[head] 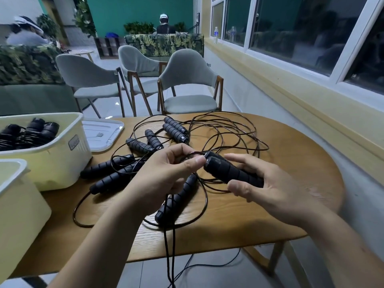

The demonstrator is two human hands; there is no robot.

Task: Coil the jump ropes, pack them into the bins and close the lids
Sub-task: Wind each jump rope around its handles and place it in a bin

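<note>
Two black ribbed foam handles (230, 173) lie paired in the right grip (270, 190), clasped between fingers and thumb; the left grip (166, 175) pinches their thin glossy cord (190, 155) at the caps. Loose jump ropes (172, 129) sprawl tangled at twelve o'clock on the oval wood-grain table (291, 163); a cream plastic bin (52, 163) stands at nine o'clock.

Three grey chairs (188, 80) behind a rounded wooden surface (291, 163); a water bottle (216, 34) on the yellow windowsill (270, 66); farther back, a leaf-print sofa (164, 45) and a seated person (165, 27).
</note>
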